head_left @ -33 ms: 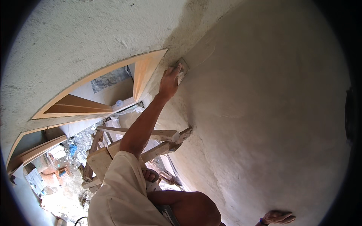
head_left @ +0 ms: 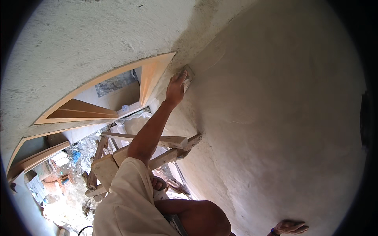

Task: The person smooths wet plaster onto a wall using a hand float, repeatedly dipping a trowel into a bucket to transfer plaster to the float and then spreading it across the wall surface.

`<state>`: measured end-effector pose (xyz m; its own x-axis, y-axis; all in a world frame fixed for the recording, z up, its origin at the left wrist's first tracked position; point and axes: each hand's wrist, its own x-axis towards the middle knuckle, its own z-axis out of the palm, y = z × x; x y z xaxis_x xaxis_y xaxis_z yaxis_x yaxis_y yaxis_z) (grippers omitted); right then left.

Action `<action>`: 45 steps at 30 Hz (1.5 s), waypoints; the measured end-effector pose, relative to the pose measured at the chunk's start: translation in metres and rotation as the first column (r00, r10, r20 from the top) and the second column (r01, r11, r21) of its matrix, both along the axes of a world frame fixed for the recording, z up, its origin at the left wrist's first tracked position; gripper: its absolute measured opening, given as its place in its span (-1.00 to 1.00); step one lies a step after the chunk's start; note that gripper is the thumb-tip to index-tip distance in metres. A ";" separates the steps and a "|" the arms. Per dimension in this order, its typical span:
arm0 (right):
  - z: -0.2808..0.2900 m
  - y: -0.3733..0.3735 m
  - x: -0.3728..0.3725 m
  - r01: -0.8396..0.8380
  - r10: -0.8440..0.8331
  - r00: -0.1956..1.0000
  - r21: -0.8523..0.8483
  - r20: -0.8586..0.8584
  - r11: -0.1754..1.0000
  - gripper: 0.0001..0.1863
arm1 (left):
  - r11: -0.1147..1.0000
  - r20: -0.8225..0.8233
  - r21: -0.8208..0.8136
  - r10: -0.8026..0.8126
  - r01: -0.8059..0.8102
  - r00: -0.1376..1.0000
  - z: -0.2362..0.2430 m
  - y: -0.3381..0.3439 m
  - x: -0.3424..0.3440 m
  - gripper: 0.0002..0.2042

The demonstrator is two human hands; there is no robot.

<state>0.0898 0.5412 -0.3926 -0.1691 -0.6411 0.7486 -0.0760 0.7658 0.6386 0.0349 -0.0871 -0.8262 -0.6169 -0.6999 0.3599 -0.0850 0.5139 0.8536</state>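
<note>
My left hand [head_left: 175,89], its arm stretched out of a cream sleeve [head_left: 122,192], is closed on a flat, plaster-smeared float [head_left: 190,74]. The float lies against the inside corner where the smooth grey-brown plastered wall [head_left: 275,118] meets the rougher pale wall [head_left: 94,39]. Most of its grip side is hidden under my fingers. At the lower right, my right hand [head_left: 290,227], with a dark band at the wrist, rests on the plastered wall with fingers stretched out and nothing visible in it.
Below me stands a wooden scaffold [head_left: 104,171] of boards and beams, one beam end near the wall. My bent knee [head_left: 197,218] and toes [head_left: 158,183] show there. Wooden window frames [head_left: 157,70] are set in the left wall. Rubble and a blue scrap [head_left: 76,156] lie far below.
My left hand and the float have shifted slightly down and left along the corner. The right hand has stayed in place on the wall.
</note>
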 end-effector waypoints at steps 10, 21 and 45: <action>0.001 0.030 0.003 0.049 -0.049 0.999 -0.010 0.010 0.999 -0.32 | 0.995 -0.119 0.005 -0.096 0.098 0.988 -0.014 0.006 0.037 -0.41; 0.004 0.014 -0.002 -0.016 0.016 1.000 0.057 0.001 0.998 -0.31 | 0.987 -0.168 0.027 -0.149 0.156 0.974 0.064 -0.024 0.005 -0.41; -0.005 -0.023 -0.003 -0.060 0.063 0.998 0.089 -0.023 0.994 -0.33 | 0.942 -0.140 0.033 -0.327 0.335 0.935 0.067 0.011 0.024 -0.45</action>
<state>0.0868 0.5184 -0.3981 -0.1087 -0.7134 0.6923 -0.1037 0.7007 0.7059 0.0590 -0.0759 -0.7596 -0.7672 -0.4853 0.4194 0.1956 0.4457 0.8735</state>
